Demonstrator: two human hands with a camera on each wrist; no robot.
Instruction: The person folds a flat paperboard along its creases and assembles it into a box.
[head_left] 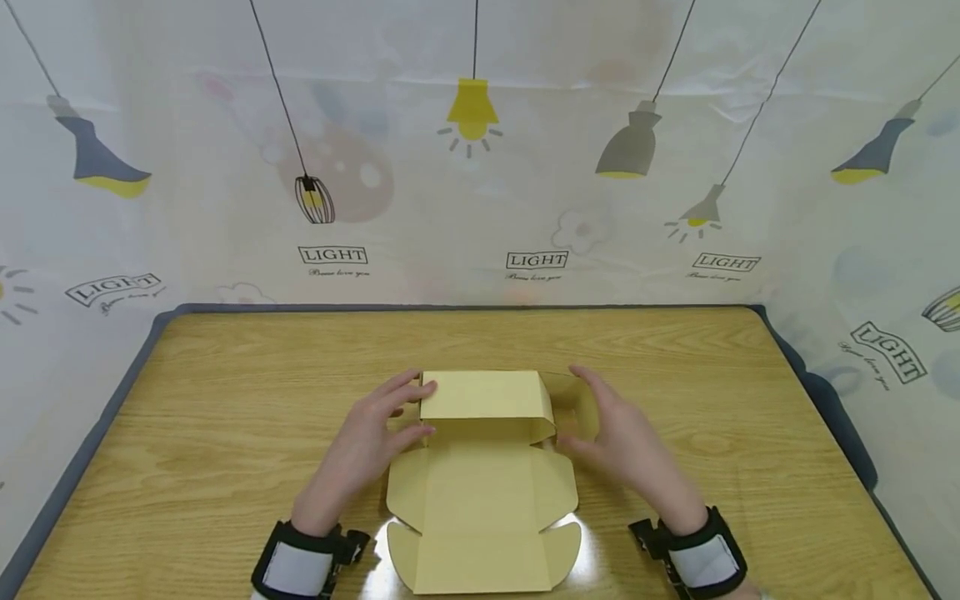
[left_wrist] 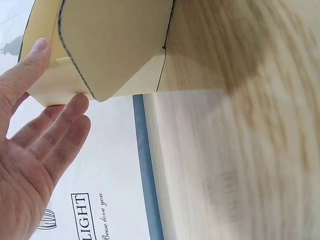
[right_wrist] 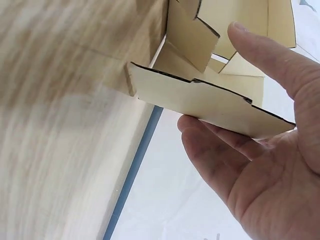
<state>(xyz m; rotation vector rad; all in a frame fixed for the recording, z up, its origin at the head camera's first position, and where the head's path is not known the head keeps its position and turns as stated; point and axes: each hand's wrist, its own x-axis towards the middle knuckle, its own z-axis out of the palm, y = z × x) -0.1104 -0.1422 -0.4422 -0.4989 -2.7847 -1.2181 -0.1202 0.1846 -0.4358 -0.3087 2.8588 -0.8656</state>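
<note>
A partly folded yellow-tan cardboard box (head_left: 480, 483) lies at the near middle of the table, its far section raised with a folded top panel (head_left: 483, 393). At the left end of that section, my left hand (head_left: 367, 425) grips the cardboard, thumb on the near side and fingertips on the far side. My right hand (head_left: 626, 429) is around the side flap (right_wrist: 200, 100) that stands out at the right end. Its fingers touch the flap's outer face, while the thumb is stretched out on the inner side, apart from the fingers.
The box's flat near part has rounded side tabs (head_left: 557, 483) spread on the wooden table (head_left: 225, 400). A white cloth printed with lamps (head_left: 420, 208) hangs behind the table's dark far edge. Black straps (head_left: 705, 554) are worn on both wrists.
</note>
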